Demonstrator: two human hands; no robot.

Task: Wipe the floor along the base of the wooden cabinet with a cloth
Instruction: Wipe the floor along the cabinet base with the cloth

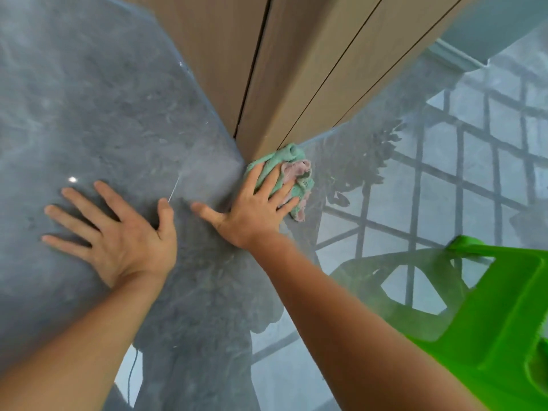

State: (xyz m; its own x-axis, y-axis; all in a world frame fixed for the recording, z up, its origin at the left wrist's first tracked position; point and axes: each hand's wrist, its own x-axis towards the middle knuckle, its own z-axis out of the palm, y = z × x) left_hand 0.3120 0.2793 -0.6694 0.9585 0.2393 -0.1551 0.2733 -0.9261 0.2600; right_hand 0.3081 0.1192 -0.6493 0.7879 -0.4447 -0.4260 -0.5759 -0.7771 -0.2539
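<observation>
While the left hand [118, 232] lies flat, the right hand [255, 207] presses the cloth [292, 170], fingers spread.

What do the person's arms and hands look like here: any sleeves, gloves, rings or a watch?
Both forearms are bare to the bottom edge of the head view, with no sleeve showing. The left hand and right hand wear no gloves. No ring, watch or bracelet shows on the fingers or wrists. The nails look short and unpainted.

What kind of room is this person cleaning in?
Probably a home interior: a polished grey stone floor reflecting a gridded window, a wooden cabinet standing on it, and a green plastic stool nearby.
</observation>
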